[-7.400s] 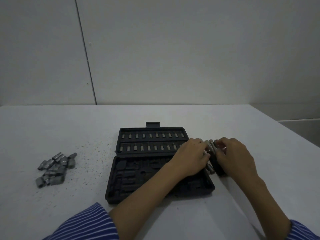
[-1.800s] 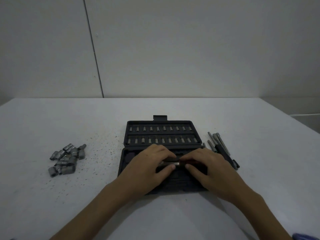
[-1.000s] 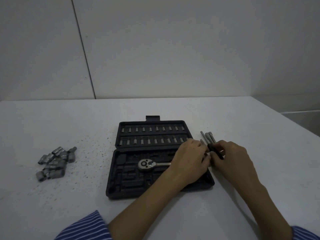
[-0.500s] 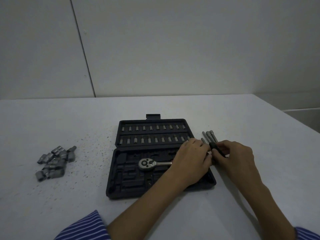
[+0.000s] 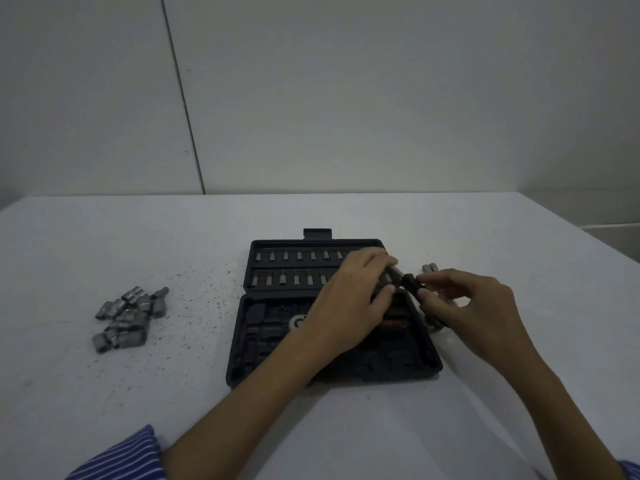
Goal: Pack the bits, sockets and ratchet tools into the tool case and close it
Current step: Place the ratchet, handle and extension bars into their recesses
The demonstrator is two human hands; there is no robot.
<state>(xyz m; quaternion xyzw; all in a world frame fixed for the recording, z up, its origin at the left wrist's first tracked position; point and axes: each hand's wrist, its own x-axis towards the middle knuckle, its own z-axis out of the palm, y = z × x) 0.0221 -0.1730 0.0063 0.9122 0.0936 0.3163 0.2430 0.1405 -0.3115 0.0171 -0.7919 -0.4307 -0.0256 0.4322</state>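
An open black tool case (image 5: 242, 355) lies near the middle of the tabletop (image 5: 346, 213), its lid laid flat toward the far edge with two rows of bits (image 5: 299, 256) seated in it. Above the case's right side, the left hand (image 5: 349, 303) curls its fingers around the metal end of a dark tool (image 5: 408, 284), and the right hand (image 5: 481, 313) pinches the tool's black end between thumb and fingertips. In the near half of the case, the round head of a ratchet (image 5: 297, 322) shows beside the left wrist. A few metal rods (image 5: 429, 268) lie just right of the case, partly hidden. A heap of sockets (image 5: 130, 318) sits well apart toward the left edge.
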